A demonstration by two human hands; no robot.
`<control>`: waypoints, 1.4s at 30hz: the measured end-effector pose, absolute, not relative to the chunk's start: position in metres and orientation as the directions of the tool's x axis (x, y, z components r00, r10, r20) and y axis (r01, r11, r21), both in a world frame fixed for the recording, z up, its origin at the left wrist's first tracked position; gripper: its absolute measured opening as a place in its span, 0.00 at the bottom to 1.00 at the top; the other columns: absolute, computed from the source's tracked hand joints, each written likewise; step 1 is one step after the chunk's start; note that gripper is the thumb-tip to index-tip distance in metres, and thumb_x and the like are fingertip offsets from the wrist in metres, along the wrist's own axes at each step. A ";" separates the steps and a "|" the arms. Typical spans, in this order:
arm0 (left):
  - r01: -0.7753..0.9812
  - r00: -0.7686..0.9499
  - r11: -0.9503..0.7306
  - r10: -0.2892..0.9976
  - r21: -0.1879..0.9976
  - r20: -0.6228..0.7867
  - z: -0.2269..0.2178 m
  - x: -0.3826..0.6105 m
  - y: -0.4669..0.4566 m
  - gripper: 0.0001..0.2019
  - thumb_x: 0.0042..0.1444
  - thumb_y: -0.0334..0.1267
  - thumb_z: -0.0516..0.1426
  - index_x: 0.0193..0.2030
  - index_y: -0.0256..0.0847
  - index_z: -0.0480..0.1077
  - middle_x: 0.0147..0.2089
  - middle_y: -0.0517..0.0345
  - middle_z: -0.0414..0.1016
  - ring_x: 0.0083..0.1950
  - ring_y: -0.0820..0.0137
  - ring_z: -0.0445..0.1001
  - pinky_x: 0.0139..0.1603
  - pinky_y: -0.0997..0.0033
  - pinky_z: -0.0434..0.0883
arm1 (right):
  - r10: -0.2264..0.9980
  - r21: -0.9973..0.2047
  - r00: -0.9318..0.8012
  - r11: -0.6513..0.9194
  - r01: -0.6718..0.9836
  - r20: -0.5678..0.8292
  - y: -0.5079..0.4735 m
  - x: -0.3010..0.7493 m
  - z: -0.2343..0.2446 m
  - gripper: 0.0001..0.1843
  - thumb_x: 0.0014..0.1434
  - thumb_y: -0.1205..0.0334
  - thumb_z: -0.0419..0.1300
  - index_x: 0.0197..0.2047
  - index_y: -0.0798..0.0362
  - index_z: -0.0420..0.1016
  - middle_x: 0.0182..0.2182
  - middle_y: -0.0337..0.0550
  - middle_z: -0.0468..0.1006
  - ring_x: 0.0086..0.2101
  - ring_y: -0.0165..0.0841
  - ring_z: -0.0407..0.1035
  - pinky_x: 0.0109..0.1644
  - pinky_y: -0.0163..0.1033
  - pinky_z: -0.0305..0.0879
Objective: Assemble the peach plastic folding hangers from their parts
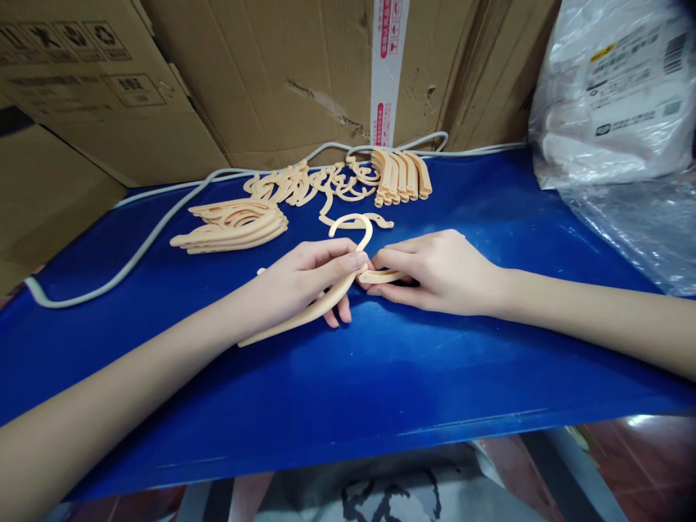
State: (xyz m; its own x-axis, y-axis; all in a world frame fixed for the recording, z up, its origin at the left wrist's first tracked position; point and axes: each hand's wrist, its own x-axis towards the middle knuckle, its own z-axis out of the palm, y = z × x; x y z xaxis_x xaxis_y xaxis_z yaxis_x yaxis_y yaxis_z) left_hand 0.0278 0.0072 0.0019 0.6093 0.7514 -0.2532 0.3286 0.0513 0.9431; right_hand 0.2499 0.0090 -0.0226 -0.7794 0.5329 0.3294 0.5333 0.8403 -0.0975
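Note:
Over the middle of the blue table (435, 370), my left hand (304, 279) pinches a cream plastic hanger piece with a curved hook (365, 230) on top. A long hanger arm (312, 312) slants down to the left beneath that hand. Closed around a second hanger arm (379, 276) is my right hand (443, 272), with the arm's end against the base of the hook. My fingers hide part of the joint, so whether the pieces are locked together cannot be seen.
Behind my left hand lies a stack of hanger arms (233, 228). Loose hooks (293, 185) are heaped further back, beside another stack of arms (401, 175). A white cable (157, 232) runs along the back and left. Cardboard boxes (293, 80) and a plastic-wrapped package (614, 101) stand behind.

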 end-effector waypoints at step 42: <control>0.344 0.616 0.003 0.754 0.939 -0.228 0.001 0.029 0.007 0.13 0.66 0.46 0.50 0.36 0.39 0.65 0.21 0.62 0.76 0.21 0.75 0.74 0.23 0.83 0.74 | 0.526 -0.124 -0.783 0.847 0.517 0.332 0.010 0.250 -0.024 0.15 0.68 0.53 0.53 0.41 0.55 0.72 0.33 0.39 0.79 0.28 0.30 0.71 0.28 0.36 0.47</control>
